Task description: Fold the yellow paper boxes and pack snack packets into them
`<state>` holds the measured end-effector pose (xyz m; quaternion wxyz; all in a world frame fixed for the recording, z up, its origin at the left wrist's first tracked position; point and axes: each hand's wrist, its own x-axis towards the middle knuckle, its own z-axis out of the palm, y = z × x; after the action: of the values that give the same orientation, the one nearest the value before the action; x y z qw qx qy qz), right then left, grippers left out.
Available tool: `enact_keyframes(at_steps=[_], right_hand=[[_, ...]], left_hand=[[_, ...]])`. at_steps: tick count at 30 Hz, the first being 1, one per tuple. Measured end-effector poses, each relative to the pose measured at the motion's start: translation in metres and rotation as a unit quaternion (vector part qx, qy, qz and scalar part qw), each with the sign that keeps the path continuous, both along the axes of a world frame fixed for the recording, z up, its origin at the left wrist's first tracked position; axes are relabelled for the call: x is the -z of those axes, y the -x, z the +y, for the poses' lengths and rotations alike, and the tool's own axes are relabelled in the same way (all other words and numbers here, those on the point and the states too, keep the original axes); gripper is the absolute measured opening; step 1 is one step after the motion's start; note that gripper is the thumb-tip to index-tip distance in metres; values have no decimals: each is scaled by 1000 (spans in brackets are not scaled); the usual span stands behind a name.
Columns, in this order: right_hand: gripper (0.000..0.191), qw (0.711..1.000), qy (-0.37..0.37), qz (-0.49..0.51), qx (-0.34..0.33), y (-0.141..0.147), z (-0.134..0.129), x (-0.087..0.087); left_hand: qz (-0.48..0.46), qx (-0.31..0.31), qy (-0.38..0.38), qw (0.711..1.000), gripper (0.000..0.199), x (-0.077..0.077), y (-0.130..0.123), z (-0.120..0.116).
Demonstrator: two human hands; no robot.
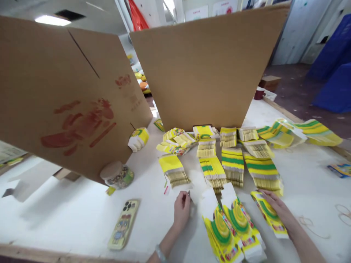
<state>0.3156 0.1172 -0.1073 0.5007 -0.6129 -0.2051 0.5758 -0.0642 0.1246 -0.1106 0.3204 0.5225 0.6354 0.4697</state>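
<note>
My left hand point(182, 210) is closed in a pinch just above the white table, left of the cartons. A tiny dark tip shows at its fingers, too small to name. My right hand point(280, 206) grips a flat yellow and green carton point(268, 212) by its right edge, fingers over the top. Between my hands lie two overlapping stacks of flat printed cartons point(220, 227) point(238, 219) with white flaps pointing away from me. Beyond them are fanned bundles of yellow cartons point(232, 164) point(261, 168), and another bundle point(174, 168) is ahead of my left hand.
Large cardboard sheets point(203, 73) point(55, 87) stand upright at the back and left. A phone point(124, 224) and a lidded jar point(117, 175) sit at left. Rubber bands point(305, 221) and a small blue box point(340, 170) lie at right. More yellow packaging point(318, 132) spreads at back right.
</note>
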Motion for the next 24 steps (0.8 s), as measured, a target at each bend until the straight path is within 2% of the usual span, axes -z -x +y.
enact_keyframes(at_steps=[5, 10, 18, 24], right_hand=[[47, 1000, -8, 26, 4, 9, -3, -11], [45, 999, -25, 30, 22, 16, -5, -12], [48, 998, -5, 59, -9, 5, -2, -8], [48, 999, -5, 54, -5, 6, -2, -7]], left_hand=[[1, 5, 13, 1000, 35, -7, -5, 1], [9, 9, 7, 1000, 35, -11, -6, 1], [28, 8, 1, 1000, 32, -7, -4, 2], [31, 8, -3, 999, 31, -4, -3, 2]])
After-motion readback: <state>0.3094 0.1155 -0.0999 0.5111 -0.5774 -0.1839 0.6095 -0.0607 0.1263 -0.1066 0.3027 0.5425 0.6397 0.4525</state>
